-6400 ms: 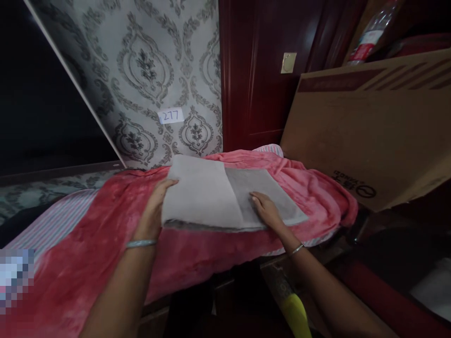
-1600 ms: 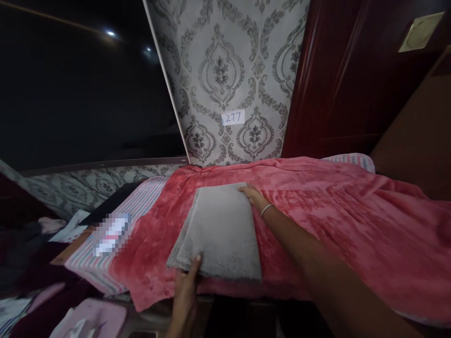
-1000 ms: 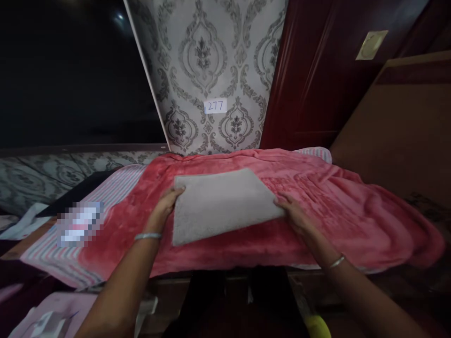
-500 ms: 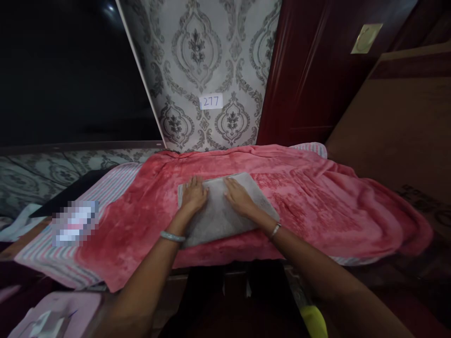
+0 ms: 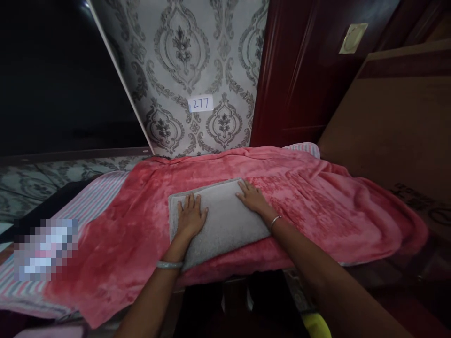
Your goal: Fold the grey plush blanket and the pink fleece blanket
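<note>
A folded grey cloth (image 5: pixel 220 225), soft like a towel, lies flat and slightly askew on a pink-red plush blanket (image 5: pixel 310 216). My left hand (image 5: pixel 191 217) rests palm down on the cloth's left part, fingers spread. On its upper right edge lies my right hand (image 5: pixel 252 197), also flat with the fingers stretched out. Neither hand grips anything. The layers of the fold show along the cloth's left and far edges.
Under the blanket a striped cloth (image 5: pixel 93 192) shows at the left, with a blurred-out item (image 5: pixel 45 249) on it. A large dark screen (image 5: pixel 66 84) stands at the back left. A big cardboard box (image 5: pixel 394 117) stands at the right. A paper marked 277 (image 5: pixel 200 103) is on the wall.
My right hand has slid to the right, toward the cloth's upper right edge. My left hand sits a little lower on the cloth, fingers more spread. The camera view has shifted slightly.
</note>
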Demonstrator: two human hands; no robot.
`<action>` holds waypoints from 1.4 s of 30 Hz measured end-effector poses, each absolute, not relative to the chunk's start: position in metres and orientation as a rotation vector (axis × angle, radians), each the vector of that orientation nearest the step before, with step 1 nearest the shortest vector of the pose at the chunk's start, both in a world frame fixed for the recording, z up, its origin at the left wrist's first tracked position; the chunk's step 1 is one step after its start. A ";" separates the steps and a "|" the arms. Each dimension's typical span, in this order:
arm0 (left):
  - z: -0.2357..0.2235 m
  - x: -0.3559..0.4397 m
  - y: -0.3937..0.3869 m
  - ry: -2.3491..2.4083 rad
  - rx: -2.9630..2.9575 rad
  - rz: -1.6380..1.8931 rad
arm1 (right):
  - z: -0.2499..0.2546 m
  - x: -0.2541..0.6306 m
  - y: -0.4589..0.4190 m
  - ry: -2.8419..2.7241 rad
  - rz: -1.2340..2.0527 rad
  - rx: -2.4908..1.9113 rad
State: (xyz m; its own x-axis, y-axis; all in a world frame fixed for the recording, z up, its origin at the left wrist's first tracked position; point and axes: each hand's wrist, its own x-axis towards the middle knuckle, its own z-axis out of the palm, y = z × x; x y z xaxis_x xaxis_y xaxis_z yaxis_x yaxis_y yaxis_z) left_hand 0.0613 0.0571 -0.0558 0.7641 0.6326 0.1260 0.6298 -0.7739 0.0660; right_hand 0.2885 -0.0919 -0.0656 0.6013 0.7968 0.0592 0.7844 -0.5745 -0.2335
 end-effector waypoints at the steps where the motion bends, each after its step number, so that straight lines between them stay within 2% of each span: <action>1: -0.056 0.061 0.057 1.052 2.931 0.214 | -0.068 0.293 -0.095 -1.262 0.096 -2.603; 13: -0.053 0.057 0.052 1.065 2.911 0.246 | -0.071 0.290 -0.101 -1.223 0.036 -2.607; 19: -0.035 0.063 0.051 1.070 2.826 0.119 | -0.042 0.274 -0.092 -1.139 0.017 -2.651; 24: -0.016 0.078 0.051 1.035 2.797 0.248 | -0.025 0.225 -0.054 -1.579 -0.114 -2.402; 27: -0.029 0.074 0.056 1.144 2.819 0.330 | -0.041 0.202 -0.042 -1.769 -0.077 -2.300; 32: -0.055 0.059 0.064 1.207 2.815 0.265 | -0.060 0.199 -0.042 -1.794 0.027 -2.287; 36: -0.057 0.058 0.067 1.189 2.783 0.321 | -0.053 0.190 -0.033 -1.756 0.102 -2.319; 42: -0.056 0.057 0.068 1.175 2.766 0.310 | -0.061 0.198 -0.029 -2.016 0.071 -2.144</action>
